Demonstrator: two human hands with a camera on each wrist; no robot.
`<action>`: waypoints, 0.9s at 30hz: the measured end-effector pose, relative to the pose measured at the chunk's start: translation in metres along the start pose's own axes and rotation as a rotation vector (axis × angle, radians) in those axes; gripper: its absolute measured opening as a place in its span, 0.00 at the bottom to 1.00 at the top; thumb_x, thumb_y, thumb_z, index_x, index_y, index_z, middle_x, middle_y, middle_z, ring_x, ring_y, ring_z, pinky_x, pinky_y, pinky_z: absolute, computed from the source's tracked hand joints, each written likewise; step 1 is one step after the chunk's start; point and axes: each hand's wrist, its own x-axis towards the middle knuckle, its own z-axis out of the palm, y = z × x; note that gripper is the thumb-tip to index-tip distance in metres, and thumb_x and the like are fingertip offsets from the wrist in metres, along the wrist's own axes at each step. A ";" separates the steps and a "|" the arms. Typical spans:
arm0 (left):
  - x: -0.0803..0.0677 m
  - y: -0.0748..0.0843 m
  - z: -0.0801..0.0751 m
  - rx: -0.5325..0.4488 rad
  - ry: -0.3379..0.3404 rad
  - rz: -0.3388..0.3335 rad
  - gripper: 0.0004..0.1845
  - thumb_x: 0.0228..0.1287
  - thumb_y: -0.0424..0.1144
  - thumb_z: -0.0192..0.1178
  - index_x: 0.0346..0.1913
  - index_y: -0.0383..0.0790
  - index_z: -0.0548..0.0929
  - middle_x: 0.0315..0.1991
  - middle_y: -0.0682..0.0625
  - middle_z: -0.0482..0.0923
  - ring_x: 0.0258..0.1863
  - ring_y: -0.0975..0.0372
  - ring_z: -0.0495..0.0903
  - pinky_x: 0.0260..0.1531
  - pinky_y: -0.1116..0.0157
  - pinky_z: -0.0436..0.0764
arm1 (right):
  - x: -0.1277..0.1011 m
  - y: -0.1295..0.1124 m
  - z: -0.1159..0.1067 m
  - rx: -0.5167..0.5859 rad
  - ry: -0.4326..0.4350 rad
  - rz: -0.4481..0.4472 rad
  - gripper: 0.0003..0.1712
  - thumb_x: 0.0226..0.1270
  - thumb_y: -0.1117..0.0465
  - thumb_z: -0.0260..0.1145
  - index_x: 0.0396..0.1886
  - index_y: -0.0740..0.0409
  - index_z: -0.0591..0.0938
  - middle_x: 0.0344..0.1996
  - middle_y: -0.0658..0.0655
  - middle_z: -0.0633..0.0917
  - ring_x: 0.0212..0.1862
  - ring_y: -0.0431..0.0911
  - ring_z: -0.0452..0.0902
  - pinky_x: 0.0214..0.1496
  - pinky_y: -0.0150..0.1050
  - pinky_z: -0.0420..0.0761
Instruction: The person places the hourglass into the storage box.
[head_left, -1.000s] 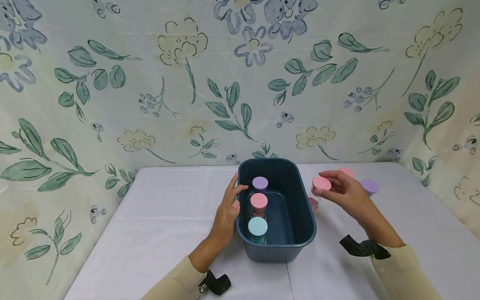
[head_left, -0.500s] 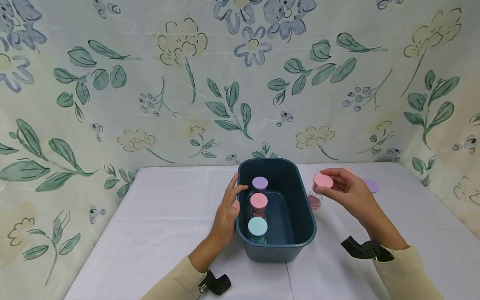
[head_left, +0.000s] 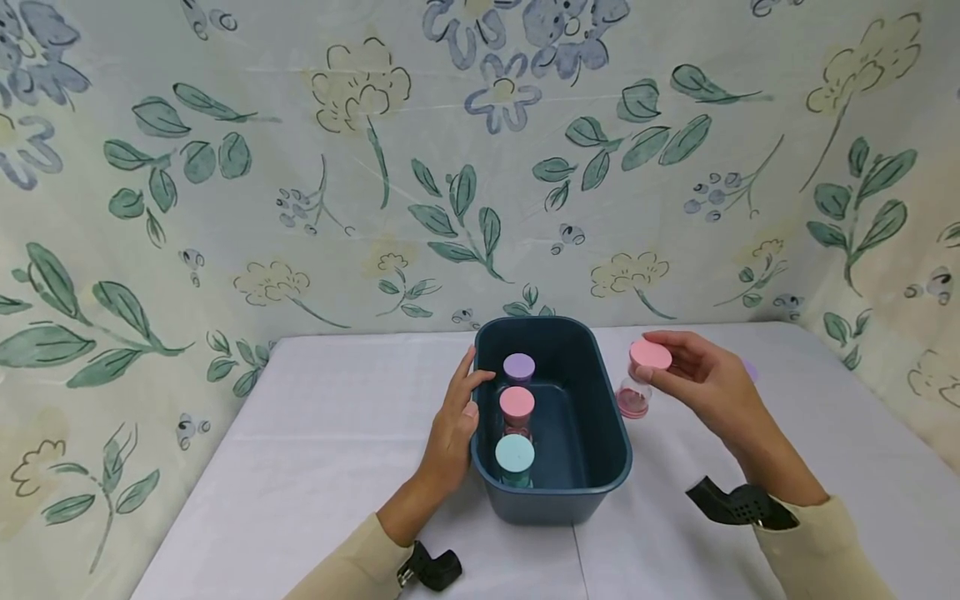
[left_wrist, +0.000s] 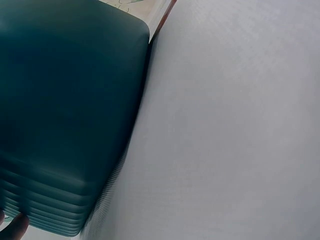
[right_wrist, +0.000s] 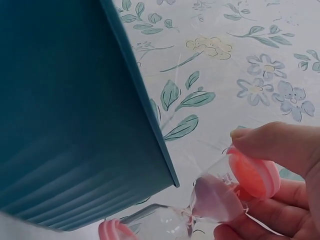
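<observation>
Right hand [head_left: 701,379] grips one pink hourglass [head_left: 642,379]; open left hand [head_left: 453,417] steadies bin [head_left: 600,450] holding three.

L hand [head_left: 455,421] flat, fingers relaxed; R hand [head_left: 705,379] raised, fingers in pinch.

A white cloth covers the worktop [head_left: 315,467]. A floral backdrop [head_left: 375,167] hangs behind it. A lilac-capped item [head_left: 751,372] peeks out, mostly hidden.
</observation>
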 end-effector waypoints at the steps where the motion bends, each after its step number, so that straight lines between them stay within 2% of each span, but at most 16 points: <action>1: 0.000 0.000 0.000 -0.001 0.000 -0.002 0.23 0.73 0.44 0.36 0.67 0.50 0.67 0.77 0.51 0.45 0.75 0.56 0.46 0.64 0.37 0.55 | 0.000 -0.001 0.000 0.000 0.001 -0.009 0.28 0.61 0.52 0.70 0.61 0.50 0.75 0.50 0.53 0.83 0.46 0.38 0.81 0.44 0.26 0.80; 6: 0.000 0.000 -0.001 -0.007 0.000 -0.008 0.24 0.73 0.49 0.35 0.67 0.50 0.67 0.77 0.50 0.45 0.75 0.56 0.46 0.65 0.37 0.54 | -0.002 -0.005 -0.001 0.014 0.007 -0.033 0.28 0.62 0.55 0.70 0.62 0.51 0.75 0.50 0.53 0.83 0.46 0.39 0.81 0.44 0.27 0.80; 13: 0.001 -0.001 -0.001 -0.015 0.003 -0.007 0.23 0.71 0.43 0.37 0.67 0.49 0.67 0.77 0.50 0.45 0.75 0.56 0.46 0.64 0.36 0.54 | -0.003 -0.011 -0.001 0.032 0.016 -0.067 0.28 0.61 0.58 0.70 0.62 0.51 0.75 0.50 0.51 0.82 0.46 0.40 0.82 0.44 0.28 0.81; 19: 0.003 -0.001 -0.001 -0.008 0.001 -0.008 0.24 0.73 0.50 0.35 0.67 0.49 0.67 0.77 0.50 0.45 0.75 0.56 0.46 0.64 0.37 0.55 | -0.005 -0.019 -0.006 0.038 0.043 -0.105 0.29 0.61 0.63 0.69 0.63 0.52 0.75 0.51 0.51 0.81 0.46 0.40 0.80 0.44 0.26 0.80; 27: 0.006 -0.002 -0.002 -0.016 -0.004 -0.009 0.24 0.73 0.50 0.35 0.67 0.49 0.67 0.77 0.50 0.45 0.75 0.56 0.46 0.64 0.37 0.54 | -0.006 -0.029 -0.013 0.067 0.073 -0.121 0.29 0.61 0.67 0.68 0.63 0.58 0.75 0.50 0.52 0.82 0.46 0.42 0.79 0.45 0.26 0.79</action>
